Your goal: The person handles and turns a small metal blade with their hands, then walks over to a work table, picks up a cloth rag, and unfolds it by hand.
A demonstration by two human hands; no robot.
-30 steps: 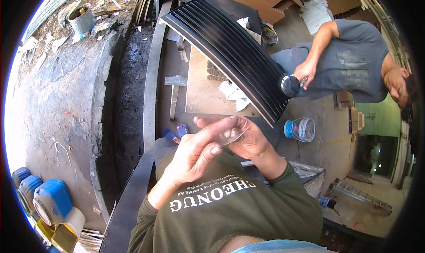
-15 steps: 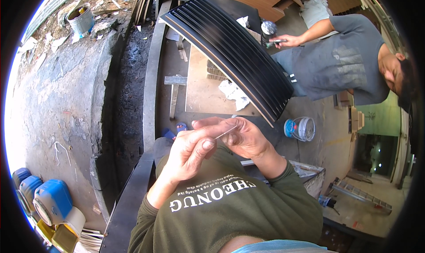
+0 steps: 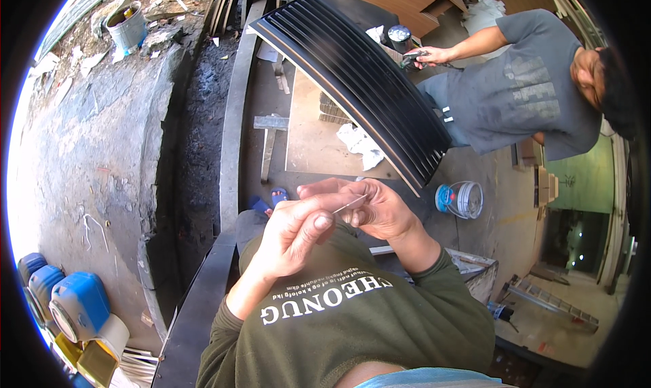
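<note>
My left hand (image 3: 291,233) and my right hand (image 3: 388,213) meet in front of my chest, closed with fingertips pinched. Between them runs a thin, pale, sliver-like strip (image 3: 349,203), slanting up from the left thumb to the right fingers. It is too small to tell its kind. Both hands grip it, the left near its lower end, the right at its upper end. Curled fingers partly hide both ends. Beyond my hands lies a long black ribbed panel (image 3: 352,83), raised off the floor.
A co-worker (image 3: 522,83) stands at the panel's right side, holding what looks like a spray gun (image 3: 415,57) beside a dark cup (image 3: 399,35). A clear bucket (image 3: 468,199) stands right of my hands. Blue jugs (image 3: 81,306) sit lower left; a ladder (image 3: 553,303) lies lower right.
My hands keep almost the same pose around the strip. The co-worker's hand and tool have shifted slightly, and the cup by it now shows dark instead of silvery.
</note>
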